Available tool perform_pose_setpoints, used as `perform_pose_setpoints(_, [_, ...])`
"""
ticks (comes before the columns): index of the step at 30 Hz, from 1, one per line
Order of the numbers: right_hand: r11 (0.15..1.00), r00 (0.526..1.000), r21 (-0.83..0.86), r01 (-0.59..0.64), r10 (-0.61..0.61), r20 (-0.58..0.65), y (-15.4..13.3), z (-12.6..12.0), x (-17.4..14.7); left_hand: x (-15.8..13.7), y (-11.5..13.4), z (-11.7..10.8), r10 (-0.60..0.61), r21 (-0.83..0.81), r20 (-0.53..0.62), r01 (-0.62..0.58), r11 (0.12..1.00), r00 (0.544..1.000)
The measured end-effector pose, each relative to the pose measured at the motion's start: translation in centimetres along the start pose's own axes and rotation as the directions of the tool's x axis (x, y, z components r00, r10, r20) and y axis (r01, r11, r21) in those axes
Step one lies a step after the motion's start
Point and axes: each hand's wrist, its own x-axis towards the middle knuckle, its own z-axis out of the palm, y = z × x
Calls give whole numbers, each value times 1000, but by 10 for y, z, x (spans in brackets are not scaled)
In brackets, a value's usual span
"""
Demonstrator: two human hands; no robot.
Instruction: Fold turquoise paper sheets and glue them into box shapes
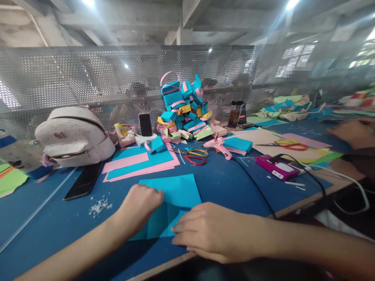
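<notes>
A sheet of bright blue paper point(180, 191) with fold creases lies near the table's front edge. Over its left part is my left hand point(145, 199), fingers curled into a fist; whatever is inside the fist, if anything, stays hidden. My right hand point(208, 230) rests with its fingers stretched out across the lower right of the sheet, close to the table edge. Behind the sheet lie red-and-yellow-handled scissors point(196, 155) and a pink glue gun point(221, 147), both apart from my hands.
Beyond stands a pile of folded paper boxes point(187, 113). A white backpack point(74, 136) and a black phone point(84, 181) are on the left. On the right are a magenta device point(277, 168) with cables, more scissors point(283, 144), and another person's hand point(353, 132).
</notes>
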Motion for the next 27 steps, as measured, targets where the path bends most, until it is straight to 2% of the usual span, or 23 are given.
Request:
perform_pose_setpoints(3, [999, 1000, 40, -6, 6, 2, 7, -1, 2, 8, -34, -21, -75, -55, -94, 70, 996, 993])
perform_pose_setpoints(5, [998, 999, 58, -36, 36, -1, 12, -1, 3, 15, -57, -34, -86, -299, -267, 2, 954, 960])
perform_pose_setpoints(6, [997, 999, 67, -43, 43, 4, 15, -1, 4, 19, -67, -39, -90, -426, -324, -60, 903, 942])
perform_pose_setpoints(8, [995, 999, 86, -49, 47, 23, 18, 1, 4, 25, -85, -47, -137, -639, -350, -129, 758, 927])
perform_pose_setpoints(11, [995, 998, 97, -38, 34, 47, 19, 5, 4, 35, -104, -46, -153, -905, -208, -131, 404, 966])
perform_pose_setpoints(13, [996, 999, 86, -18, 14, 45, 18, 8, 3, 39, -113, -37, -159, -977, -114, -82, 198, 981])
perform_pose_setpoints(15, [997, 999, 71, -7, 5, 33, 17, 12, 0, 43, -120, -25, -186, -998, -51, -41, 57, 981])
perform_pose_setpoints(17, [998, 999, 64, -17, 15, 29, 16, 15, -4, 44, -125, -11, -197, -1000, -15, -17, -6, 980])
perform_pose_setpoints(21, [996, 998, 61, -67, 66, 21, 15, 15, -12, 46, -129, 11, -173, -996, 53, 40, -79, 983])
perform_pose_setpoints(27, [997, 997, -14, -71, 71, 5, 21, 4, -15, 47, -127, 24, -150, -985, 99, 75, -158, 984])
